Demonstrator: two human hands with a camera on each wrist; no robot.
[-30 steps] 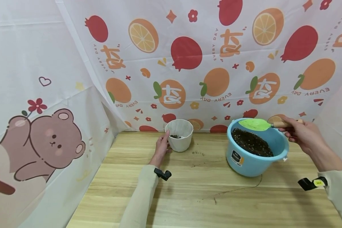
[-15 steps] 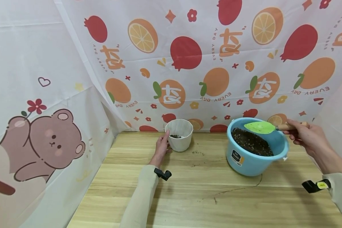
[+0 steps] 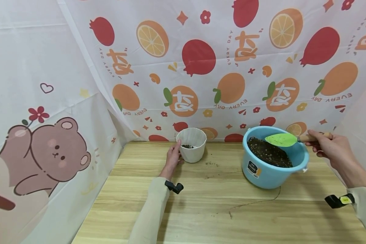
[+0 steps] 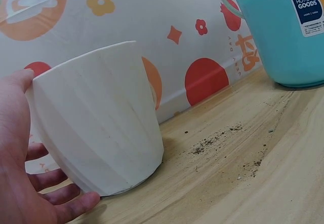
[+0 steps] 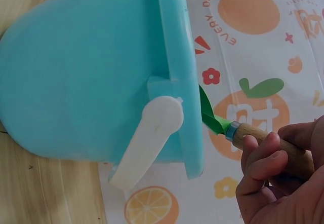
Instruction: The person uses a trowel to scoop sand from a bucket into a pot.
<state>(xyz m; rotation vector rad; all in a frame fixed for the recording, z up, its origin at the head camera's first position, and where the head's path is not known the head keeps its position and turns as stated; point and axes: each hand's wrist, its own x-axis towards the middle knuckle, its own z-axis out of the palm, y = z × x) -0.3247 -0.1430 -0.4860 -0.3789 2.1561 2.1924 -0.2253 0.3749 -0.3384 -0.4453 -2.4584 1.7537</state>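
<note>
A white flower pot (image 3: 192, 150) with a little dark soil in the bottom stands upright on the wooden table. My left hand (image 3: 172, 156) holds its left side, thumb at the rim and fingers low along the wall, as the left wrist view shows. To the right is a light blue bucket (image 3: 263, 176) partly filled with dark soil (image 3: 268, 151). Over its right part, my right hand (image 3: 332, 145) grips the wooden handle of a green trowel (image 3: 282, 139). The trowel's blade lies above the soil, with only small specks visible on it.
Loose soil crumbs (image 4: 212, 142) and a thin trail are scattered on the table (image 3: 201, 217) between pot and bucket. A white handle (image 5: 147, 138) hangs on the bucket's side. Behind the table rises a fruit-print cloth (image 3: 152, 67), and a bear-print cloth (image 3: 58, 162) covers the left.
The trowel and my right hand have shifted slightly right and down over the bucket. My left hand and the flower pot stay where they were.
</note>
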